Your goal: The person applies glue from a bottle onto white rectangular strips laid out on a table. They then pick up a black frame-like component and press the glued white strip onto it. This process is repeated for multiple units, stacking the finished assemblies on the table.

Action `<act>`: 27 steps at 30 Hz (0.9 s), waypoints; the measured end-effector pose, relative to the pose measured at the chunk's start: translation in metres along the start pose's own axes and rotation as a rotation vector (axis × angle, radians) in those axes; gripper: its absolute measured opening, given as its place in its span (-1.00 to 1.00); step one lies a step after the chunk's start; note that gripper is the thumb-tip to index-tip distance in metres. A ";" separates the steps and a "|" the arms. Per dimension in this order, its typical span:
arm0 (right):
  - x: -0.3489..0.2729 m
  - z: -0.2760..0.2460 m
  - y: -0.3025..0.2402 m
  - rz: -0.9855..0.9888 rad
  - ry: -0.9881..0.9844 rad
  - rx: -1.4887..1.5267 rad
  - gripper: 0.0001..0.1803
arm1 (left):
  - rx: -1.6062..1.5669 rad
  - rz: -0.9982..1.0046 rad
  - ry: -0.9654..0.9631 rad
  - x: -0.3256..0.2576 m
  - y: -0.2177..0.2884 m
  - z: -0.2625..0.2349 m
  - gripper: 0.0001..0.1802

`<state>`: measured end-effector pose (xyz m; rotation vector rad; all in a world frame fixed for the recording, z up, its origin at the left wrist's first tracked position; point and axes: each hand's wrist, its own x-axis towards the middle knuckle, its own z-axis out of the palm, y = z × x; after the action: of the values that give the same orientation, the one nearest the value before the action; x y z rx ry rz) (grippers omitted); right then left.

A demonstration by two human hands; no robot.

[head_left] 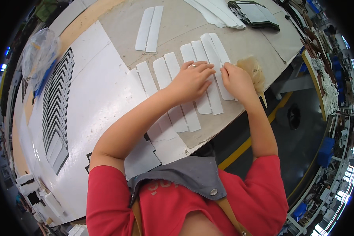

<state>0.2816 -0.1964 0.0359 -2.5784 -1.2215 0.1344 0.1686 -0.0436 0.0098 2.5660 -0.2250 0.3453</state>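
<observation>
Pairs of long white strips (170,70) with rounded ends lie side by side in a row on the table. My left hand (192,80) rests across the strips in the middle of the row, fingers stretched out and slightly spread. At the row's right end, my right hand (238,80) is closed in a pinch over the edge of the last white strips (220,47). Whatever its fingertips hold is hidden. Just beyond that hand sits a crumpled yellowish translucent bag (252,69), and a thin pale pointed stick (264,100) shows below it.
Another white strip pair (149,28) lies farther off, near a stack of white sheets (216,11). A dark-framed white panel (255,15) is at the far right. Overlapping dark-edged white pieces (57,114) and a clear plastic bag (39,55) lie left. A yellow floor line (236,153) runs beyond the table's right edge.
</observation>
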 end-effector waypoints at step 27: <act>0.043 -0.118 0.104 0.139 0.835 -0.307 -0.72 | 0.129 0.100 -0.120 0.028 0.008 0.028 -0.56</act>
<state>0.4098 -0.2513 0.1203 -2.4896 -0.7715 -1.0606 0.1988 -0.0673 -0.0011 2.7122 -0.3876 0.2502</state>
